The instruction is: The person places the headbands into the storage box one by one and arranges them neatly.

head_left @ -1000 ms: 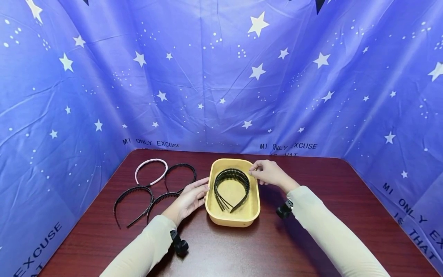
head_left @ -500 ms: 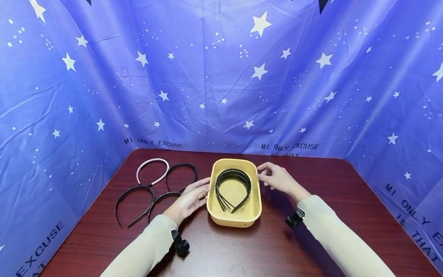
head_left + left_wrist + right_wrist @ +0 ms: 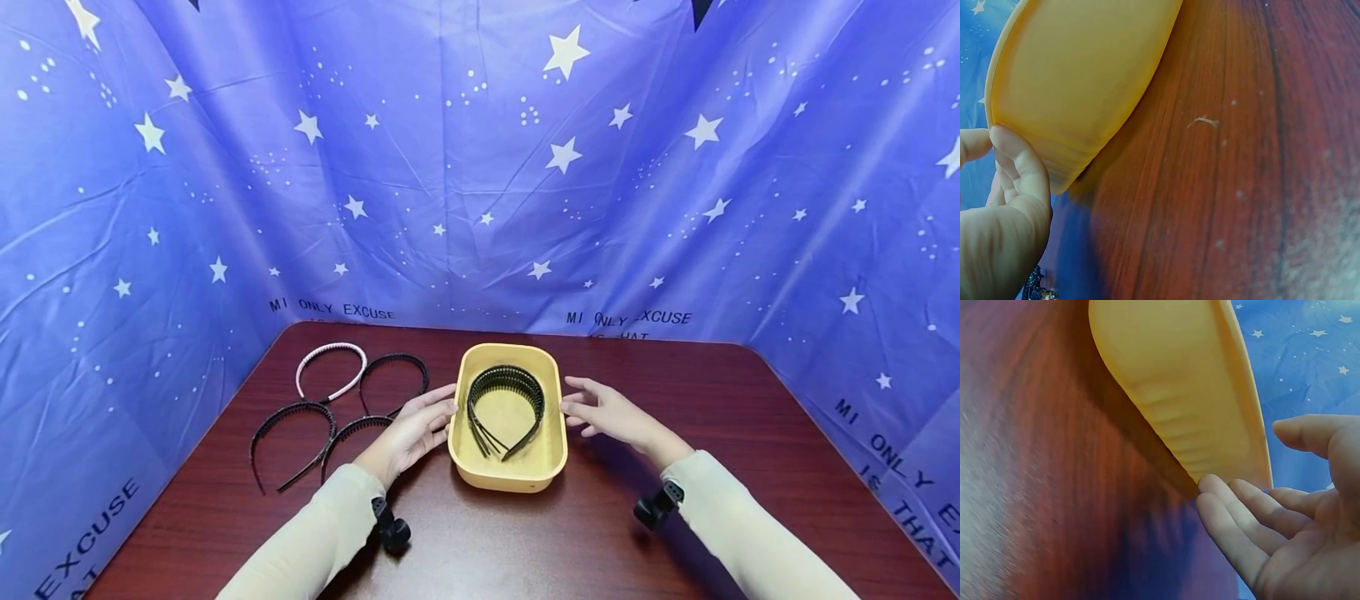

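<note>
A yellow plastic tub (image 3: 508, 482) stands mid-table, with several black toothed headbands (image 3: 507, 379) nested together inside it. My left hand (image 3: 405, 433) touches the tub's left side near the rim, its fingers loosely bent. In the left wrist view, fingertips (image 3: 1005, 139) meet the tub's outer wall at its edge. On the opposite side is my right hand (image 3: 611, 417), its fingers spread. The right wrist view shows fingertips (image 3: 1211, 482) at the tub's lower wall, while the thumb (image 3: 1300, 434) stands apart from the rim.
Left of the tub, a white-pink headband (image 3: 330, 346) and black headbands (image 3: 292, 408) lie on the dark red table (image 3: 225, 517). My left forearm passes beside them. A blue star-patterned curtain (image 3: 450, 125) surrounds the table's back and sides.
My right hand has left the tub's right rim, moved slightly right and nearer to me, and spread its fingers along the tub's side. The left hand and headbands stay put.
</note>
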### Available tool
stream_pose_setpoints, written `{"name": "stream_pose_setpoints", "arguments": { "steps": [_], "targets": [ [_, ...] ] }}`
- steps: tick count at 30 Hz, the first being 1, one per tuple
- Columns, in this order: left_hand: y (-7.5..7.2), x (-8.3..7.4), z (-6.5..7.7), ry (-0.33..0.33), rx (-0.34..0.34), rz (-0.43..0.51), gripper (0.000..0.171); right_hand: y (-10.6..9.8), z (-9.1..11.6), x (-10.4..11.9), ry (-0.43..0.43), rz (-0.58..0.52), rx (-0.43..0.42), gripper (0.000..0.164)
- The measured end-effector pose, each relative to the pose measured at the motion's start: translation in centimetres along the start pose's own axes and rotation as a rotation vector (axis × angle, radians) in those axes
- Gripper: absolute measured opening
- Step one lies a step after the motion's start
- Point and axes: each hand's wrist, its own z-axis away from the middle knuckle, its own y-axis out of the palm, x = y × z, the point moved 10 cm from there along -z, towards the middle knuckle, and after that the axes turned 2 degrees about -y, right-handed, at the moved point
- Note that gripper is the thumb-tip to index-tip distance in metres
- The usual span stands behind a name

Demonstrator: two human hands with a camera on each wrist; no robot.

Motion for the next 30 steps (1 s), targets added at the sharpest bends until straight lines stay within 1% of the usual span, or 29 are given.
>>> {"name": "stream_pose_setpoints", "arguments": {
  "steps": [4, 9, 13, 17, 23, 30],
  "targets": [
    [0.0, 0.0, 0.0, -0.004, -0.004, -0.003, 0.057, 0.5, 0.4, -0.5, 0.009, -0.097, 0.033, 0.071],
    [0.1, -0.1, 0.0, -0.004, 0.003, -0.001, 0.057, 1.0, 0.5, -0.9, 0.013, -0.229, 0.052, 0.071],
    [0.1, -0.1, -0.1, 0.001, 0.011, -0.001, 0.057, 1.5, 0.5, -0.9, 0.003, -0.295, 0.056, 0.072],
    [0.1, -0.1, -0.2, 0.002, 0.014, -0.001, 0.057, 1.8, 0.4, -0.9, -0.012, -0.323, 0.051, 0.074],
    [0.1, -0.1, 0.0, 0.002, 0.004, 0.0, 0.056, 2.0, 0.3, -0.9, -0.042, -0.323, 0.05, 0.075],
    [0.1, -0.3, 0.1, 0.011, -0.007, -0.018, 0.055, 2.3, 0.5, -1.1, -0.042, -0.374, 0.052, 0.074]
  ]
}}
